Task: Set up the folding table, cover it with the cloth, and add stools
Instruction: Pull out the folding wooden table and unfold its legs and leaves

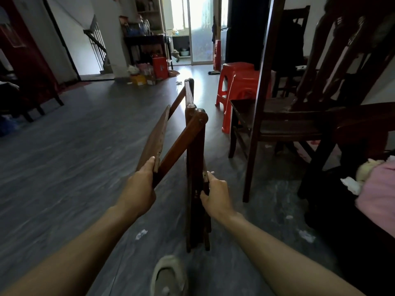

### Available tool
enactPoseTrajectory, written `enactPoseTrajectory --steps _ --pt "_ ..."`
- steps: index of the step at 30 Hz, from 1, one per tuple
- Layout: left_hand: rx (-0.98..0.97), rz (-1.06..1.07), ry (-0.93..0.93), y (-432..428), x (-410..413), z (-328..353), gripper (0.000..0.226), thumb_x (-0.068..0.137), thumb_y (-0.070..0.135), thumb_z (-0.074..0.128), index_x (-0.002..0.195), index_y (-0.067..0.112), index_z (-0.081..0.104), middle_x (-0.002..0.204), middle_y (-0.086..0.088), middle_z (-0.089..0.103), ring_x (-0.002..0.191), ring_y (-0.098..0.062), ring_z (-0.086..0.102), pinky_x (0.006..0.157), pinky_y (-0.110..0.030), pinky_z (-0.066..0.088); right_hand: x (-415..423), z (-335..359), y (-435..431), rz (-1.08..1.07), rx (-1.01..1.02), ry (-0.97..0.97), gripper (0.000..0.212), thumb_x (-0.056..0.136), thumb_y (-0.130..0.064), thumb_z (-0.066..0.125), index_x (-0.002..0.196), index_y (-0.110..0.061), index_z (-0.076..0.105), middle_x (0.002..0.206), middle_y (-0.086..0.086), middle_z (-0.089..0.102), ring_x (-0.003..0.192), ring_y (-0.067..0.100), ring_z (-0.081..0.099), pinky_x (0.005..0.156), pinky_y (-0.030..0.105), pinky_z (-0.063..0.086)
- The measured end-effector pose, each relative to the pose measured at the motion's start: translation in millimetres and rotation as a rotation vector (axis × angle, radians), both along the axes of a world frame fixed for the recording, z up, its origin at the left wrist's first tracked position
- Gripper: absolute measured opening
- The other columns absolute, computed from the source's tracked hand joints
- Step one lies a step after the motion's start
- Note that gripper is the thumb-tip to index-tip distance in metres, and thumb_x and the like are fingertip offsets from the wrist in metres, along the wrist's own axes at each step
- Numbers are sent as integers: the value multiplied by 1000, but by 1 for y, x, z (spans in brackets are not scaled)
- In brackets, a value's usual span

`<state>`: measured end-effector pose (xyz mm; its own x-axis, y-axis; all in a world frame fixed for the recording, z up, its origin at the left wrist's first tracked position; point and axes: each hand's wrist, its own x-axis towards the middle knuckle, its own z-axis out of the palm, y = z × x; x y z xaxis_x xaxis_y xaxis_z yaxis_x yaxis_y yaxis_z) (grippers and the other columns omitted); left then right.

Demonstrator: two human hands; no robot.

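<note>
- Folding table (195, 129) stands on edge on the grey floor (74, 150), partly spread, directly ahead of the person.
- Left grip (140, 186): fingers curled round the lower edge of the panel that angles out to the left.
- Right grip (215, 195): clasps the edge of the upright frame.
- Red stools (241, 84) stand beyond, right, beside a dark chair (277, 122).

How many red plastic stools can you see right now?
2. The farther red plastic stool stands right of the folding table; the nearer red plastic stool is beside it, partly behind a dark wooden post. More may be hidden behind it.
</note>
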<state>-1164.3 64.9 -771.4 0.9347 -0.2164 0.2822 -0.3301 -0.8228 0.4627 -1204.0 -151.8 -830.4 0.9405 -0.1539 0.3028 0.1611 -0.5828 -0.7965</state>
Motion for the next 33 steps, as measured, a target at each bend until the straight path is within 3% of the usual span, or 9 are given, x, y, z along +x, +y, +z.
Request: enactPoseTrajectory --steps 6,10,20,26,29,31,33 --pt "-28 -40 -25 -4 -2 -16 86 84 0 67 153 25 21 140 -9 54 123 -27 56 103 -44 48 -6 -9 2 0 21 -18 33 91 -7 66 120 -21 60 101 -12 69 97 1 67 80 18 58" --pt "-50 -49 -16 -12 -6 -19 87 81 -9 58 153 25 21 145 -9 49 129 -28 51 108 -40 43 -13 -14 1 -19 49 5 26 92 -12 65 113 -26 61 96 -15 68 92 0 67 78 20 59" --pt "-86 -103 -13 -16 -13 -43 87 83 -8 59 153 26 21 150 -4 44 133 -20 48 109 -38 43 -18 -21 5 -39 22 102 34 92 -11 63 124 -23 57 108 -8 68 102 3 65 85 26 58" --pt "-133 -70 -5 9 -7 -45 91 81 -9 61 152 33 23 146 1 47 126 -2 44 103 -20 38 -12 -16 21 -11 -22 91 34 94 -10 59 127 -17 54 113 -2 69 107 13 66 88 31 57" --pt "-124 -45 -26 25 -5 -37 89 82 -10 59 151 34 23 148 -1 45 130 -11 47 108 -31 41 -10 -14 24 4 -54 79 36 93 -11 60 127 -18 53 112 -4 69 107 10 66 87 28 58" --pt "-86 -48 -48 36 -3 -30 82 86 0 63 150 34 24 147 -3 46 130 -21 49 109 -42 43 -9 -14 26 3 -78 78 36 92 -11 61 127 -18 53 111 -4 70 105 10 67 85 28 58" --pt "-70 -38 -46 45 -2 -23 79 88 15 68 150 35 24 146 -3 46 128 -22 50 108 -43 43 -10 -10 26 -8 -112 71 34 92 -10 62 125 -17 55 108 -3 71 102 11 68 85 26 58"
